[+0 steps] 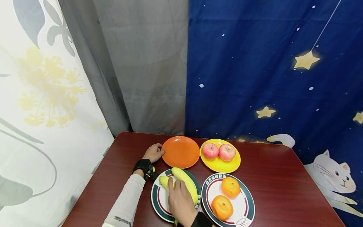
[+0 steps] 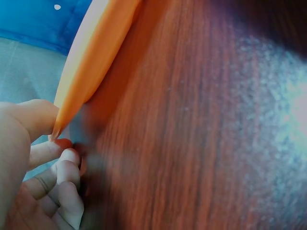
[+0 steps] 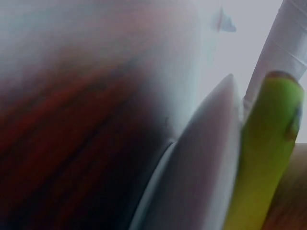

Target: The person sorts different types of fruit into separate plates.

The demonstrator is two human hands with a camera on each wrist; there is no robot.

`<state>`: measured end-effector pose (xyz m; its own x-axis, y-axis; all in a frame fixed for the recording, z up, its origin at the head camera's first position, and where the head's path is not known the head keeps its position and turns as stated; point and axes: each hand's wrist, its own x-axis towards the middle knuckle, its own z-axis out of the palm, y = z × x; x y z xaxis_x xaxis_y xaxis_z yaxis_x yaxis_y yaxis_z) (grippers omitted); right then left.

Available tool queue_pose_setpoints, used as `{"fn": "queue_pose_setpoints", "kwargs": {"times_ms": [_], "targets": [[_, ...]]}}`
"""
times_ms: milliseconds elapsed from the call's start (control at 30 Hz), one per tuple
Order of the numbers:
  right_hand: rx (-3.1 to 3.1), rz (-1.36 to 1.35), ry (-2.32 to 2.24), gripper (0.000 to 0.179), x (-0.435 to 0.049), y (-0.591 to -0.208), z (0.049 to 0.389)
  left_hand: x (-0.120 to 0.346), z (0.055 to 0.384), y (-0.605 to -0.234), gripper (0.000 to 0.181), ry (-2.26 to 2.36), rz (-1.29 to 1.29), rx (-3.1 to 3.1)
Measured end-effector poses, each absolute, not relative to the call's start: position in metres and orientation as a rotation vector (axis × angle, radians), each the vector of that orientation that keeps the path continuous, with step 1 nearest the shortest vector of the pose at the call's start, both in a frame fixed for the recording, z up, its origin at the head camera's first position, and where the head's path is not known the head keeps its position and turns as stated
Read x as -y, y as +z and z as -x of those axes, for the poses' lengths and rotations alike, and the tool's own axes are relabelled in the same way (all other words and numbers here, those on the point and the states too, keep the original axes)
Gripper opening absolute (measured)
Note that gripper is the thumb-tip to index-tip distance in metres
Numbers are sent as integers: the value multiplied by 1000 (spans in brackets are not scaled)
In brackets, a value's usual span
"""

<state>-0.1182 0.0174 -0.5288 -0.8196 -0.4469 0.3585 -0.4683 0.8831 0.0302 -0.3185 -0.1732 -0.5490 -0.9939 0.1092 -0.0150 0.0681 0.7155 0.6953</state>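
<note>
My left hand (image 1: 153,153) pinches the left rim of an orange plate (image 1: 181,153) between thumb and forefinger. In the left wrist view, the orange plate (image 2: 98,57) stands edge-on with its rim between those fingers. Nearer to me, my right hand (image 1: 182,203) grips a banana (image 1: 163,180) on a white plate with a dark green rim (image 1: 155,198). A second yellow banana (image 1: 185,183) lies beside the fingers on that plate. The right wrist view shows a greenish banana stem (image 3: 268,139) against the plate's edge (image 3: 206,163); my right fingertips are partly hidden.
To the right, a yellow plate (image 1: 219,167) bears two pink apples (image 1: 210,151). In front of it, a second green-rimmed plate (image 1: 249,201) holds two orange persimmon-like fruits (image 1: 222,207). All stand close together on a dark red wooden table (image 1: 283,189), with curtains (image 1: 241,78) behind.
</note>
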Motion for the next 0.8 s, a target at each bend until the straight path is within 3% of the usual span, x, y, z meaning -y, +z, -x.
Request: {"fn": "queue_pose_setpoints", "kwargs": {"times_ms": [233,367,600,800], "targets": [[2808,-722,445,59,-27,-510,121,176,319,-556,35,1141,-180,-2888],[2769,-695,881,46,-43,-483,138,176,322,-560,34,1156,-201,-2902],[2692,-683,993,53,-65,-441,210,172,322,-548,34,1187,-143,-2839],[2772,-626,706,40,-57,-447,284,172,320,-549,33,1372,-121,-2694]]}}
